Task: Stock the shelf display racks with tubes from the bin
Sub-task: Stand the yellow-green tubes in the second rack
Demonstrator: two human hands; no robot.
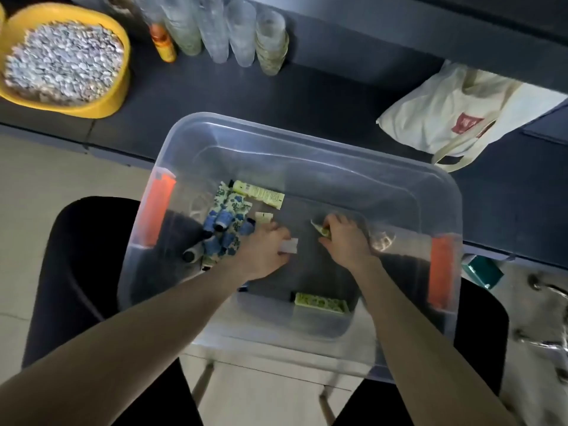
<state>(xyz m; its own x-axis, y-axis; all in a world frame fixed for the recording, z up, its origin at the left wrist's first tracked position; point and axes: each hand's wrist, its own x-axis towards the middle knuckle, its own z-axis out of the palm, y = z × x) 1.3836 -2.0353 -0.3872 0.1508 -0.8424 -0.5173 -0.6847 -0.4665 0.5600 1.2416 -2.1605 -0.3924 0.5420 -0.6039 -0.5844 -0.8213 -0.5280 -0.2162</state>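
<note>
Head view: both hands reach into the clear plastic bin [307, 142].
The left hand [261, 255] curls round a pale-ended tube [290, 245]; the right hand [345, 239] pinches a yellow-green tube [321, 229]. Blue floral tubes [219, 233] lie heaped at the bin's left side, with a yellow tube [259, 192] just beyond them.

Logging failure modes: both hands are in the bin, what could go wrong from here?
Bin seems to bridge two seats and the shelf edge; pressing down could tip it.
Right hand only pinches its green tube; it may slip.
Left hand grips a white tube beside the blue tubes; lifting may scatter them.
</note>
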